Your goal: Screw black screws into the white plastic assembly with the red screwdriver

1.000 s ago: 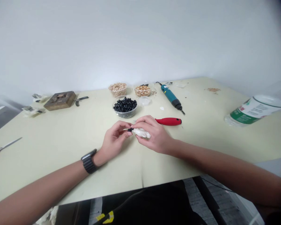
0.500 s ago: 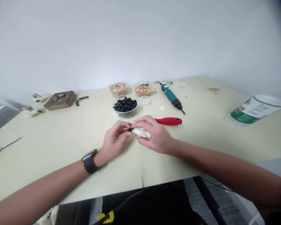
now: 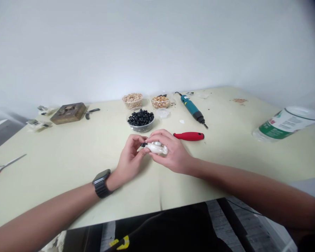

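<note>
Pale bench (image 3: pixel 81 147) carries a clear bowl (image 3: pixel 141 129), on whose near side the left hand (image 3: pixel 129 155) pinches a black piece (image 3: pixel 143 144) at the end of a white object (image 3: pixel 154 149) clasped by the right hand (image 3: pixel 176 154), apparently a fitting step that next calls for a steady hold.

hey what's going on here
A person holds a glossy white piece in the right hand, while the left hand has its fingertips at a small black bit on the piece's end. Just beyond the hands, a clear tub of small black pieces stands on the table; a red-handled tool lies nearby.
</note>
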The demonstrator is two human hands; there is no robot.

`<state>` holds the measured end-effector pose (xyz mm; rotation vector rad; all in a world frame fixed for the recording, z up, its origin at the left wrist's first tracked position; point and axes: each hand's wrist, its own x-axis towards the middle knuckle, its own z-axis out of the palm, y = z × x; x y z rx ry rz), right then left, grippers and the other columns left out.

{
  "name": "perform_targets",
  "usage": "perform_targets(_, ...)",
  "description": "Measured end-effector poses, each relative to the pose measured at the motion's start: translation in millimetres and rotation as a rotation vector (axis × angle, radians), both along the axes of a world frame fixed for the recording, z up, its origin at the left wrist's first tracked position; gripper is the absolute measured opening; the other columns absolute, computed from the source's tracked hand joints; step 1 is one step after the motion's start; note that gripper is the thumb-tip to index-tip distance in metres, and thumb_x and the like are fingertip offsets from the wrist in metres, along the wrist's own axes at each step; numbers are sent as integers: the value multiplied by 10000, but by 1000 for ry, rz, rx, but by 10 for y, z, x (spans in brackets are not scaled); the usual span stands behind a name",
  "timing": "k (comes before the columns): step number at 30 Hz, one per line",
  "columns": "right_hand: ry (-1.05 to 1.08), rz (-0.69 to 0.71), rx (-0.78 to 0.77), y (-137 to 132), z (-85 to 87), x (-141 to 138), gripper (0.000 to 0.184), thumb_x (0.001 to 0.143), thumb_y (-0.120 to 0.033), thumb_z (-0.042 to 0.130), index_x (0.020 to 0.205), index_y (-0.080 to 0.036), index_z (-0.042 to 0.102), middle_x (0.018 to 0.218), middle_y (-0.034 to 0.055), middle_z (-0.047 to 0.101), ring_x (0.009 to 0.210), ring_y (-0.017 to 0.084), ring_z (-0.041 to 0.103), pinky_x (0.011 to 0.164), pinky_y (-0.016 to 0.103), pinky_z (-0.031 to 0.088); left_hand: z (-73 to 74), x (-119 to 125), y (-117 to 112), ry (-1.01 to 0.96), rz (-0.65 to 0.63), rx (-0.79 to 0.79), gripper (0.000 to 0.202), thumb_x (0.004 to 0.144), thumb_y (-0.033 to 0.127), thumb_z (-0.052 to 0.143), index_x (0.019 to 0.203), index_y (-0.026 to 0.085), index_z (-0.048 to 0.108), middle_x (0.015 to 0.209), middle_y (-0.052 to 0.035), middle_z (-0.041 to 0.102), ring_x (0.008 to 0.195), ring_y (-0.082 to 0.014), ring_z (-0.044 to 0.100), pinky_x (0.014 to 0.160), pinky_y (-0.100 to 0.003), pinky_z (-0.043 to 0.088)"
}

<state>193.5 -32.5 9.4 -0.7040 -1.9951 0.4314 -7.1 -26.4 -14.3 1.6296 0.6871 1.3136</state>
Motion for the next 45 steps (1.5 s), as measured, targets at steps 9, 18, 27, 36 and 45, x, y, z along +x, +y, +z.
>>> perform_targets(9, -35, -36, 34, 32, -21, -25, 290, 949, -195, 728, 1231, -235, 672, 1296, 109, 670, 1238, 250, 627, 1087, 463, 549, -40, -22, 23, 78, 37, -32, 255, 1035, 400, 660, 1058, 237, 464, 1037, -30, 605, 832, -147, 586, 724, -279, 506)
perform_targets(18, -134, -52, 32, 74, -64, 21, 368, 945, -291, 763, 1299, -272, 663, 1422, 117, 613, 1347, 297, 559, 1136, 540, 524, -64, -59, 51, 74, 97, -55, 261, 989, 364, 714, 1028, 232, 492, 977, -15, 607, 813, -150, 577, 711, -276, 479)
perform_targets(27, -49, 50, -30, 58, -56, 33, 412, 960, -165, 702, 1358, -253, 649, 1436, 115, 607, 1360, 228, 622, 1183, 428, 536, -26, -22, 25, -16, 41, -103, 333, 979, 423, 745, 1062, 242, 479, 1040, -26, 624, 838, -144, 611, 725, -268, 545)
perform_targets(36, 20, 60, -27, 38, -39, 10, 410, 954, -148, 699, 1348, -252, 658, 1476, 117, 603, 1424, 229, 588, 1220, 434, 510, -38, 1, 12, 40, 12, -5, 288, 1050, 470, 631, 1104, 256, 448, 1233, -79, 621, 996, -178, 636, 778, -291, 564)
perform_targets(45, 28, 61, -42, 37, -23, -8, 389, 959, -167, 698, 1339, -241, 656, 1492, 130, 592, 1417, 231, 598, 1230, 419, 494, -42, -1, 35, 27, 23, 133, 175, 1071, 332, 626, 1161, 251, 499, 1219, -59, 628, 1035, -156, 642, 830, -270, 546)
